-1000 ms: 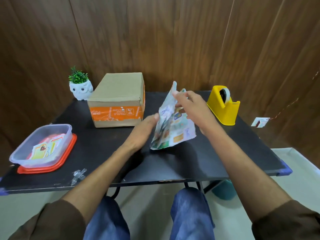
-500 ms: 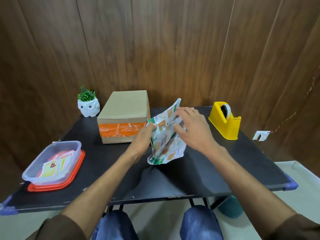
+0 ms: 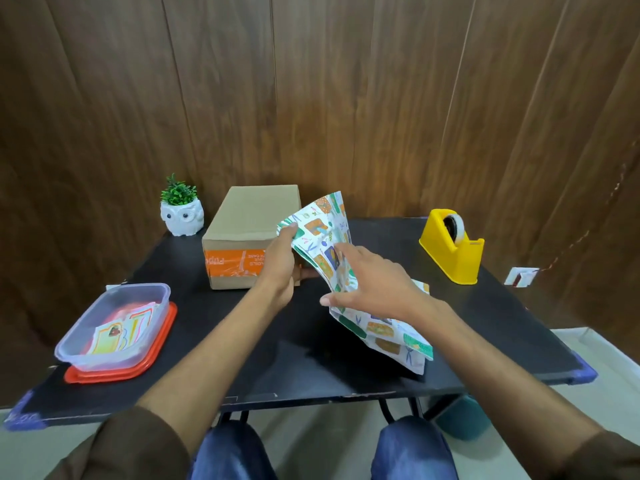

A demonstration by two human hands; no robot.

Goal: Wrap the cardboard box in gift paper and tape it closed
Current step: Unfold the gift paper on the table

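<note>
Our left hand [image 3: 277, 268] pinched the upper edge of the folded gift paper [image 3: 391, 337], thumb in front and fingers behind. Our right hand [image 3: 374, 285] lay on its printed face, fingers straight and spread. The paper's lower end reached the black tabletop [image 3: 277, 358], just beside the bare cardboard box [image 3: 249, 220].

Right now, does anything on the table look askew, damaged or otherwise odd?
Only one thing: the print on the orange band of the cardboard box reads upside down, so the box seems to stand inverted. The gift paper, pinched by the left hand and touched by the right hand, is merely folded. Nothing is spilled.
</note>
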